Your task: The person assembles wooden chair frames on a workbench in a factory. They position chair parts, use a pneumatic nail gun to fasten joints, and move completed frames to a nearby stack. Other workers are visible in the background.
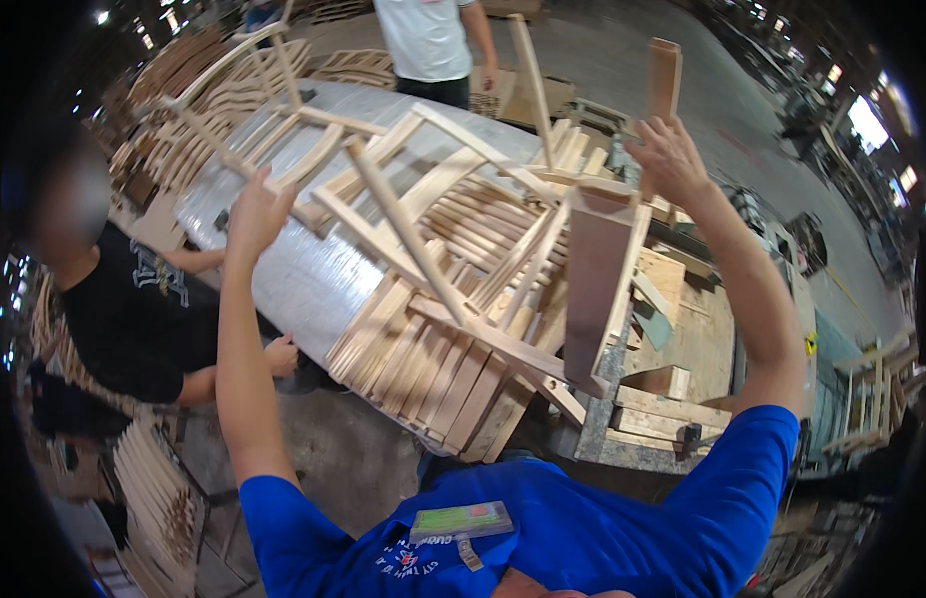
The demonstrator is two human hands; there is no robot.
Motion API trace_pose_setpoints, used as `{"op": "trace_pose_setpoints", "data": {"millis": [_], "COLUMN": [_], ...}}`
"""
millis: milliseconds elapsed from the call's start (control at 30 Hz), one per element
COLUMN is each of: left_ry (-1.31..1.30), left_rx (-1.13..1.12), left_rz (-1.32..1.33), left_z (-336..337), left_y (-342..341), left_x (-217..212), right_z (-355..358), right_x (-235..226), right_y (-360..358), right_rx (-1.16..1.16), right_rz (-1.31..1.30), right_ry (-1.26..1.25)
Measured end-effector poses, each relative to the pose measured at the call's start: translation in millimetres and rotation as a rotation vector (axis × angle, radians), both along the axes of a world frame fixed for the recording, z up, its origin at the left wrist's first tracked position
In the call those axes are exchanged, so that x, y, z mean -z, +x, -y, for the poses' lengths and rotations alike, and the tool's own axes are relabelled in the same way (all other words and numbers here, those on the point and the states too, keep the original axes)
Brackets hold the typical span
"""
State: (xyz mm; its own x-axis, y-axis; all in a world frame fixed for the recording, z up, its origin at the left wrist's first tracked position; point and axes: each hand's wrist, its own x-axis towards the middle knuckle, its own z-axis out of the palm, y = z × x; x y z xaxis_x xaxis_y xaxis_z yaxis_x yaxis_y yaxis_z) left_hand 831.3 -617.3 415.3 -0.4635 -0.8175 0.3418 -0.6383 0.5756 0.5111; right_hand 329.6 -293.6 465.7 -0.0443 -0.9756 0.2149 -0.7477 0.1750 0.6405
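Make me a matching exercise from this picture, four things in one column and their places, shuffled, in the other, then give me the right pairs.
Things
1. Brown rectangular wooden bar
2. Pale wooden frame of joined bars
3. White short-sleeved T-shirt
4. Bright blue short-sleeved T-shirt

Places
A. Along the picture's lower edge
B. In the middle, between the left hand and the right hand
C. At the top, beyond the shiny grey table
D. Rising above the right hand

Right pairs: 1-D, 2-B, 3-C, 4-A
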Motion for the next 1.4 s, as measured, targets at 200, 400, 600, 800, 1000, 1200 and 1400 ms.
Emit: {"op": "trace_pose_setpoints", "data": {"millis": [200, 400, 600, 800, 1000, 1200, 1400], "left_ry": [0.539, 0.512, 0.347, 0.435, 0.513, 0.495, 0.419], "left_rx": [0.144, 0.240, 0.056, 0.037, 0.076, 0.109, 0.045], "left_rz": [-0.276, -0.225, -0.030, -0.193, -0.389, -0.389, -0.491], "left_z": [-91, -121, -110, -101, -102, -122, -138], "left_y": [-5, -23, 17, 64, 113, 186, 298], "left_x": [58, 89, 67, 107, 147, 133, 110], "right_z": [-63, -87, -132, -209, -285, -309, -236], "right_x": [22, 55, 118, 134, 128, 154, 189], "right_y": [10, -27, 40, 119, 206, 334, 455], "right_rx": [0.061, 0.194, 0.197, 0.326, 0.403, 0.191, 0.297], "right_rz": [0.752, 1.094, 1.696, 1.906, 1.898, 2.209, 2.387], "right_ry": [-0.497, -0.636, -0.452, -0.609, -0.857, -1.026, -0.568]}}
